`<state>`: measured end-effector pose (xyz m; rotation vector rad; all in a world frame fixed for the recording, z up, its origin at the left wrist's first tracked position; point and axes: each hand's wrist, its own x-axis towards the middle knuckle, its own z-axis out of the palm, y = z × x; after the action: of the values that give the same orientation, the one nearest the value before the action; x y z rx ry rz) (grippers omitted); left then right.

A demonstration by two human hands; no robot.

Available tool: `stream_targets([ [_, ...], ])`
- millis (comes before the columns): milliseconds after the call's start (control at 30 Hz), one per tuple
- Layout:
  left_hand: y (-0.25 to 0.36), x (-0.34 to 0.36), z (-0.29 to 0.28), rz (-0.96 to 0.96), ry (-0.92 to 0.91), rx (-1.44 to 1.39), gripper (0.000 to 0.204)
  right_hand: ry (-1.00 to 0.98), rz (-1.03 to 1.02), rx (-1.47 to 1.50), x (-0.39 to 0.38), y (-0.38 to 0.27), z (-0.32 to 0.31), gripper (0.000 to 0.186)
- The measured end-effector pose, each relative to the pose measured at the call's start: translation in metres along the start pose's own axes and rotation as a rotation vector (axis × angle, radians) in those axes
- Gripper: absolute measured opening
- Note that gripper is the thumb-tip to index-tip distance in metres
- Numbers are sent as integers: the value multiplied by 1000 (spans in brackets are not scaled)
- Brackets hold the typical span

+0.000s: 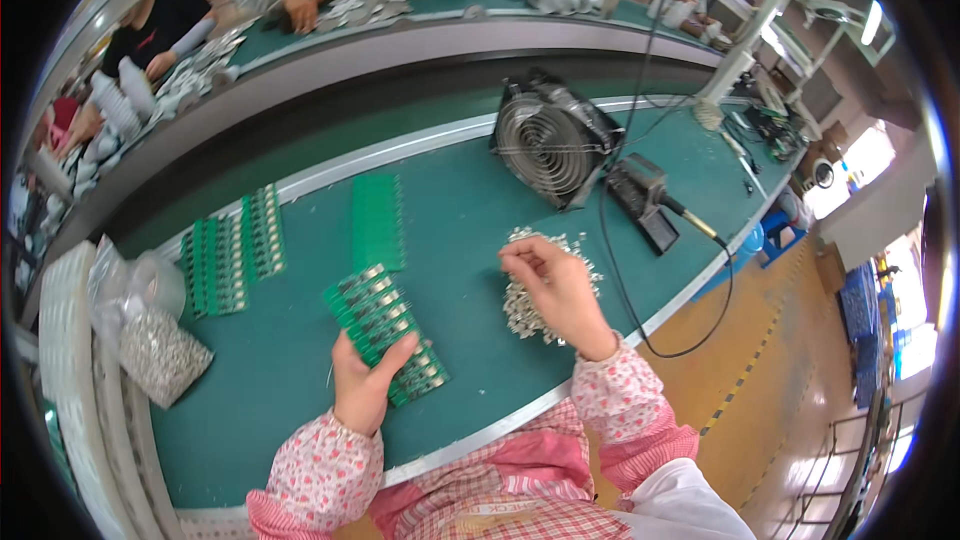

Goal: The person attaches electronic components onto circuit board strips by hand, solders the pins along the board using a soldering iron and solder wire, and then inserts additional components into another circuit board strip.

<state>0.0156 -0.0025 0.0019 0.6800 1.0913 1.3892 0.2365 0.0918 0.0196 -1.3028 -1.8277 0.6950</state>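
A green circuit board panel [385, 315] with a row of pale components along it is gripped at its lower left edge by my left hand [362, 385], the thumb lying over the top face. The panel tilts a little above the green bench mat. To the right, my right hand [558, 290] hovers over a loose pile of small whitish parts [522, 315]. Its thumb and forefinger are pinched together; anything between the fingertips is too small to make out. Beyond the held panel lies a plain green panel [376, 215].
Populated green panels [215, 265] lie at the left, near a clear bag of small parts [163, 355]. At the back stands a black fan [548, 145]. Right of it, a soldering iron [690, 218] rests in its holder [640, 202], its cable looping over the bench edge. Several people work across.
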Motion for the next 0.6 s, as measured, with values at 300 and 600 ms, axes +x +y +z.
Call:
stream_targets([
  [300, 2, -4, -3, 11, -24, -1, 28, -339, 252, 521, -19, -28, 27, 19],
  [600, -3, -6, -3, 82, 10, 35, 28, -350, 228, 586, -27, -43, 58, 15],
])
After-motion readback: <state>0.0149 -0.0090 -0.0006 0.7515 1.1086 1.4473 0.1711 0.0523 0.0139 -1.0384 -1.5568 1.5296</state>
